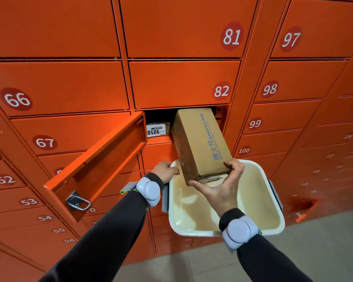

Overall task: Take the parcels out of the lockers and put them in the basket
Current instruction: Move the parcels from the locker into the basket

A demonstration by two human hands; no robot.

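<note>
A long brown cardboard parcel point(200, 143) with blue print sticks out of the open locker point(159, 117) below door 82, tilted down toward me. My right hand point(220, 184) grips its near end from below, thumb on the left and fingers on the right corner. The near end hangs over the cream plastic basket point(261, 200). My left hand point(165, 170) holds the basket's far left rim, fingers curled. A second parcel with a white barcode label point(156, 130) lies inside the locker, left of the brown one.
The locker's orange door point(98, 163) stands swung open to the left, its metal latch point(77, 200) facing me. Closed numbered orange doors fill the wall all round. Grey floor point(314, 251) lies at lower right. The basket interior holds nothing visible.
</note>
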